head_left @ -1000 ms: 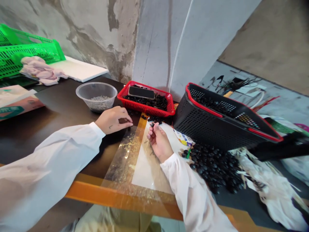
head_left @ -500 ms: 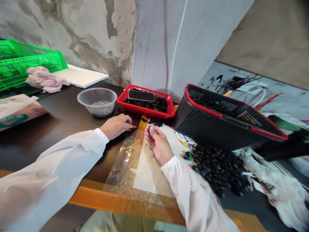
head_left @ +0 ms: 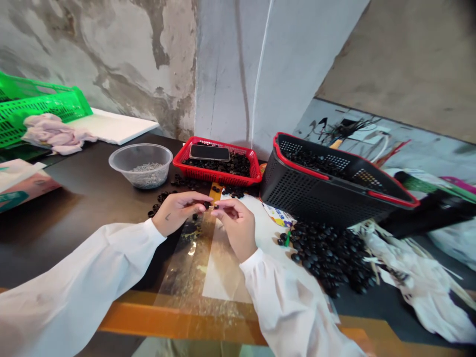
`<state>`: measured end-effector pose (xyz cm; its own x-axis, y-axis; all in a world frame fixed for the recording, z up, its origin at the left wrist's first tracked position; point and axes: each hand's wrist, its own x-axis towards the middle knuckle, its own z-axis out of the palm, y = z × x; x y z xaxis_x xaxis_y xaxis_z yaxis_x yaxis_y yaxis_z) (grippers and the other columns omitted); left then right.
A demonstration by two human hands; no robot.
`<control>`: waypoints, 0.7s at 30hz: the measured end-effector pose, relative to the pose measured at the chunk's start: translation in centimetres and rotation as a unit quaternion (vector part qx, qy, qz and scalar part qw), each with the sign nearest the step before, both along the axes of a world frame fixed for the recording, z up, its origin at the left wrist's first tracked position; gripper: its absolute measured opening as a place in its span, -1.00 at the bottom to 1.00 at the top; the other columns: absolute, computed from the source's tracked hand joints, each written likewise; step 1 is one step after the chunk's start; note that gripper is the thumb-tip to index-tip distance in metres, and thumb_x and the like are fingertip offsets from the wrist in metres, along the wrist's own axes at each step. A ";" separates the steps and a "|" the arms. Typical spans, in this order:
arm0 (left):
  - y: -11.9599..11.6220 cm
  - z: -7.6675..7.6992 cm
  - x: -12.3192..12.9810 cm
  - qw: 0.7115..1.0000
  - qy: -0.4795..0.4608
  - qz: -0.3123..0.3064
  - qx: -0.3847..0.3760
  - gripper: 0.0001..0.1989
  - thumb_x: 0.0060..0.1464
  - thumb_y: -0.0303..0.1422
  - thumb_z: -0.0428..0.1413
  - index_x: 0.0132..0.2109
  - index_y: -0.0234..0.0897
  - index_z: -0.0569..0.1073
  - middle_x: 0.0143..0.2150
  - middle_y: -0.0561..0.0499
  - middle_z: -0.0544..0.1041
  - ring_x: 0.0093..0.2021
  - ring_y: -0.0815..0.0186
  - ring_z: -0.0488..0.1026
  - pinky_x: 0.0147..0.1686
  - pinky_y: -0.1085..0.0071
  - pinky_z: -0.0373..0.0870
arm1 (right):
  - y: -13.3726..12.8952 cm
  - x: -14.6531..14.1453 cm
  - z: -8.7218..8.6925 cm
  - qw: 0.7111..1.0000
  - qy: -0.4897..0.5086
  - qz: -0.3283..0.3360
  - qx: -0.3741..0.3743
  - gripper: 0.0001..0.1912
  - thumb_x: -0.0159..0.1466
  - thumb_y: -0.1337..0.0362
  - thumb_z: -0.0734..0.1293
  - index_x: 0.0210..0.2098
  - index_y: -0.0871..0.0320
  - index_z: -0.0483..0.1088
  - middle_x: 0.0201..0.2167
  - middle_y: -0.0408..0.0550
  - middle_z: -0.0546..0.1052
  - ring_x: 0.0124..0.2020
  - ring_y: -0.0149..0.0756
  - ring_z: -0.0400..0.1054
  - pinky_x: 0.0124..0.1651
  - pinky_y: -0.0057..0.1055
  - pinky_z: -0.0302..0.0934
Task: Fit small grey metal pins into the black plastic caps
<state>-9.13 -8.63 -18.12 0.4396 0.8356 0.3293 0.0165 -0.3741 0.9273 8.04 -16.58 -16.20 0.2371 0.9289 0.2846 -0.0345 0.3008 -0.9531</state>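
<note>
In front of the red basket, my two hands meet fingertip to fingertip. My left hand (head_left: 178,212) pinches a small round black piece (head_left: 207,204) between thumb and fingers. Facing it, my right hand (head_left: 238,225) is closed in a pinch on something tiny, mostly covered by the fingertips. A thin light bit shows between the two pinches; what it is I cannot make out. Loose black pieces (head_left: 160,199) lie beside and behind my left hand. Beyond it stands a clear plastic bowl (head_left: 116,161) holding many small silvery metal parts.
A red basket (head_left: 178,166) holds black pieces, with a phone (head_left: 210,152) on top. To the right stand a black basket (head_left: 297,188) and a heap of black pieces (head_left: 334,255). White cloth (head_left: 420,287) lies far right, a green crate (head_left: 48,106) far left.
My left hand has risen off the table area with a black piece and come up against my right hand's fingertips. The view has shifted slightly.
</note>
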 end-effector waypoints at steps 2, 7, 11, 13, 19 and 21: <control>-0.6 -0.2 0.4 0.997 -0.046 -0.008 -0.064 -0.64 0.05 -0.15 0.30 -0.04 -0.23 0.63 -0.19 -0.08 0.65 -0.35 0.33 0.54 -0.32 0.46 0.51 | -0.3 -0.1 0.1 1.000 -0.013 -0.005 0.016 -0.85 0.08 0.30 0.52 -0.32 0.04 0.57 -0.35 -0.17 0.62 -0.29 -0.30 0.51 -0.17 -0.39 0.40; -1.4 0.1 1.0 0.969 -0.140 -0.028 -0.200 -0.64 0.08 -0.15 0.29 -0.02 -0.23 0.58 -0.07 -0.10 0.63 -0.23 0.29 0.60 -0.32 0.47 0.55 | -0.1 0.1 -0.2 1.000 -0.023 -0.014 0.005 -0.83 0.08 0.25 0.52 -0.31 0.05 0.56 -0.32 -0.14 0.65 -0.27 -0.25 0.54 -0.14 -0.34 0.42; -1.8 0.2 1.2 0.964 -0.139 -0.034 -0.222 -0.64 0.05 -0.16 0.32 -0.06 -0.24 0.55 -0.16 -0.05 0.62 -0.25 0.32 0.58 -0.32 0.48 0.56 | 0.0 0.3 -0.3 0.998 -0.056 -0.015 -0.005 -0.85 0.11 0.20 0.50 -0.31 0.06 0.57 -0.34 -0.13 0.65 -0.29 -0.25 0.54 -0.16 -0.35 0.42; -1.9 0.3 1.3 0.969 -0.131 -0.040 -0.206 -0.66 0.04 -0.17 0.33 -0.08 -0.23 0.54 -0.20 -0.01 0.61 -0.28 0.35 0.56 -0.32 0.48 0.56 | 0.0 0.3 -0.3 0.997 -0.071 -0.020 -0.001 -0.85 0.13 0.19 0.49 -0.30 0.06 0.57 -0.35 -0.13 0.64 -0.31 -0.26 0.54 -0.19 -0.35 0.42; -2.2 0.2 1.3 0.982 -0.112 -0.047 -0.146 -0.67 -0.02 -0.22 0.36 -0.13 -0.27 0.56 -0.17 -0.05 0.61 -0.34 0.37 0.52 -0.33 0.47 0.53 | -0.1 0.4 -0.4 0.996 -0.081 -0.024 0.003 -0.87 0.13 0.22 0.49 -0.30 0.05 0.57 -0.35 -0.15 0.64 -0.33 -0.28 0.53 -0.19 -0.38 0.40; -2.2 0.0 1.2 0.984 -0.109 -0.034 -0.139 -0.68 -0.02 -0.23 0.37 -0.14 -0.27 0.58 -0.25 -0.04 0.61 -0.38 0.38 0.51 -0.35 0.47 0.51 | -0.1 0.4 -0.4 0.997 -0.076 -0.019 0.002 -0.88 0.14 0.22 0.49 -0.31 0.06 0.56 -0.36 -0.16 0.64 -0.33 -0.28 0.53 -0.21 -0.38 0.40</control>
<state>-7.89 -10.84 -18.07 0.4423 0.8778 0.1840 -0.2094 -0.0984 0.9729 8.40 -16.63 -16.57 0.2263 0.9188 0.3233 0.1210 0.3028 -0.9453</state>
